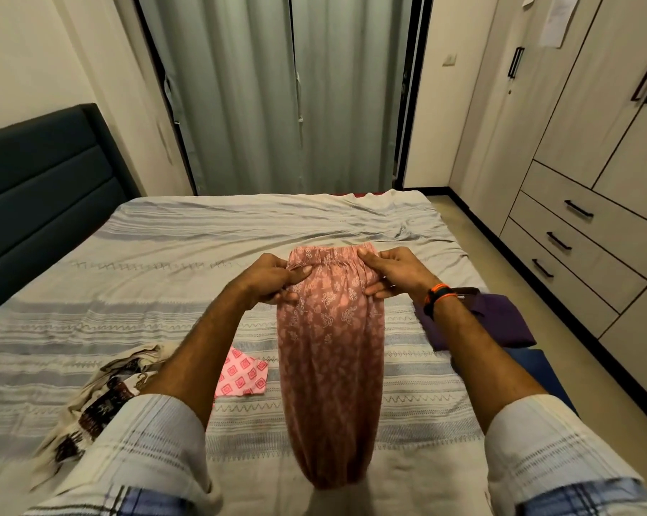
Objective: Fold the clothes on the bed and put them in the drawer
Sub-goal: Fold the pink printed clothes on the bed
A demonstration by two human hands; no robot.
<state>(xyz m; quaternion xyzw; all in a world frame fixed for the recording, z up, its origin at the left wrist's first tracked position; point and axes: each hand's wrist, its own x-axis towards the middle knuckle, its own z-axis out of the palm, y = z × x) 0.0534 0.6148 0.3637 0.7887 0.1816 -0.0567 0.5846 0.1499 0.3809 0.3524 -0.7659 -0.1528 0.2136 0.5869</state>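
Nearest, hanging lengthwise over the bed [128, 277]: pink floral trousers [329, 366], doubled into one narrow column, lower end bunched close to the body. Pinched at the elastic waistband from both sides, left hand [273, 279] gripping the left edge with thumb on top, right hand [387, 271] gripping the right edge, fingers curled round the cloth. Held up, not yet laid flat; judged mid-fold, probably one or two more folds needed before stowing.

Left of that, lying loose on the bedspread: a cream and brown patterned garment [102, 396], crumpled and unfolded, and just beside the trousers a small pink piece with a diamond print [242, 374], also unfolded. To the right, by the bed's edge under the right wrist: a purple garment [485, 322] that looks folded already, with something dark blue [538, 366] next to it, too hidden to identify.

Farther right, against the wall: the wardrobe drawers [575, 232], three in a stack, all closed, contents unseen. Nothing visibly stowed; judged less than half done, with folding unfinished and every piece on the bed.
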